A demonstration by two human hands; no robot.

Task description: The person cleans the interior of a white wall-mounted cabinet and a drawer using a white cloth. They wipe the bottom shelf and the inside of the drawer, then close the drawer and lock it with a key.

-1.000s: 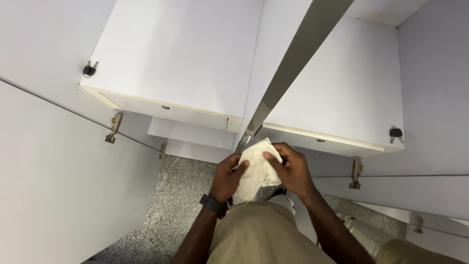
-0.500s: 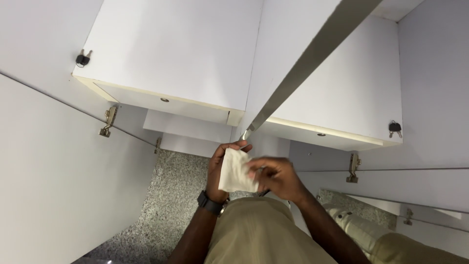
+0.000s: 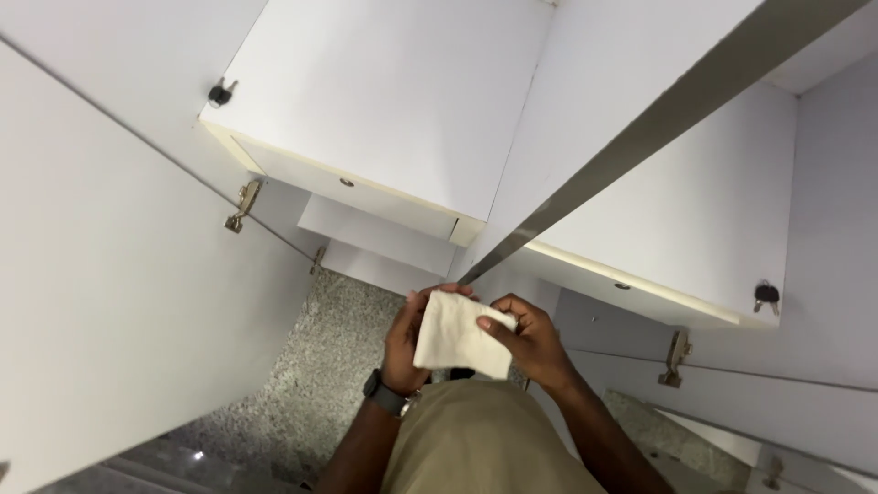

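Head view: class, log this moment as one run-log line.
left hand: holds folded white cloth | right hand: pinches cloth edge | surroundings: open white cabinet doors, speckled granite floor

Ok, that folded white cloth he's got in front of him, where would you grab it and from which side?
Probably the cloth's lower right corner, coming from below right. It is a flat folded pad held nearly upright; the left hand backs its left edge and the right hand pinches its right edge, so that corner hangs free.
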